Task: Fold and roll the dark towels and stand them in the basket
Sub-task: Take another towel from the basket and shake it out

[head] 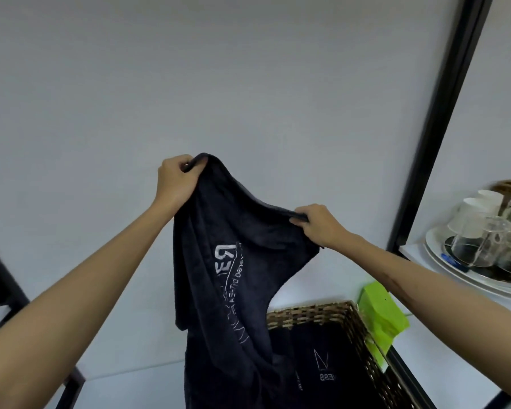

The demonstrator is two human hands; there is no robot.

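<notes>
Dark navy terry fills the middle of the head view: I hold one towel (pixel 233 276) up in the air by its top edge, my left hand (pixel 176 180) curled round the higher, far-left corner and my right hand (pixel 319 224) pinching the edge lower and to the right, fingers bent over the hem; neither hand is spread, both are closed on cloth; the towel hangs down from the two grips, slack between them, with pale lettering showing reversed on its face, and its lower part drops out of sight at the near edge, in front of the left side of the wicker basket (pixel 363 346); inside the basket lies more dark cloth (pixel 322 370) with the same pale marks, though I cannot tell whether it is rolled or only heaped; I judge this the opening of the fold, the towel lifted and being squared up; the next move, I think, calls for drawing the top edge taut and level, then bringing the corners together to halve it; a green packet (pixel 381 311) stands just right of the basket, and upturned glasses (pixel 478 240) sit on a white tray (pixel 434 255) far right.
</notes>
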